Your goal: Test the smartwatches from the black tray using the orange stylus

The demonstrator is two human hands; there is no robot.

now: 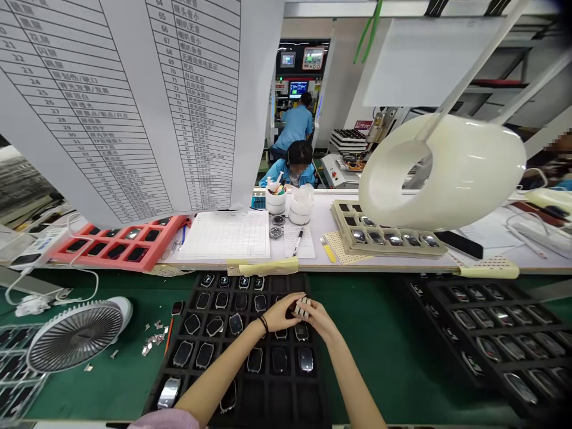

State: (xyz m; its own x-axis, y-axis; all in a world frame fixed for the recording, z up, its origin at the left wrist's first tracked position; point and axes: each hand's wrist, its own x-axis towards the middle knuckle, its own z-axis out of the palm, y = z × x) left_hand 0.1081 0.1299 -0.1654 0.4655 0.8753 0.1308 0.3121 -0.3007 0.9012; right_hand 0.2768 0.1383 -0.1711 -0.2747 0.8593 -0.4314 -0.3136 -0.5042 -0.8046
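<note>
Both of my hands meet over the right part of a black foam tray (279,394) that holds rows of watches. My left hand (282,313), with a dark band on its wrist, is closed around a small dark item. My right hand (318,319) pinches at the same spot, its fingers pressed against a small pale ribbed piece (302,307). The item is partly hidden by my fingers, so its exact shape cannot be made out. Below my hands a watch (306,359) lies in its compartment.
A grey fan (80,336) and scattered small metal pieces (154,338) lie left. Another black watch tray (504,333) is at the right. On the shelf stand a red tray (147,257), a beige tray (388,245) and a ring lamp (473,173). Two people in blue are beyond.
</note>
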